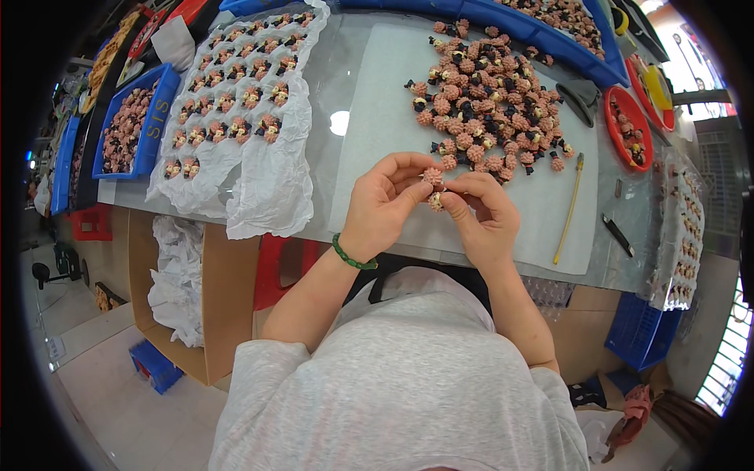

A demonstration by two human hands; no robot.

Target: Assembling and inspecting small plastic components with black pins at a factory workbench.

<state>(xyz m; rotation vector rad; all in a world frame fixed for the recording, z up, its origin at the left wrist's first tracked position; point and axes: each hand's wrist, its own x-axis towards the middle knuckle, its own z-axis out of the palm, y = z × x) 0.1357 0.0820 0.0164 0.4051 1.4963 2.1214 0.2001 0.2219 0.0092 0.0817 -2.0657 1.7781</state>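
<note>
A pale grey short-sleeved shirt and a green bracelet.
The shirt is of soft, finely flecked cloth, loose in cut, its front plain and broken by shallow creases, with deeper folds at its far edge. On the shirt's left side the short sleeve is wide and rumpled; on its right side the other sleeve matches in colour. Beyond the shirt's left sleeve, the forearm is bare to the wrist, where the bracelet circles it in small, glossy, dark green beads. Beyond its right sleeve, forearm and wrist are bare.
</note>
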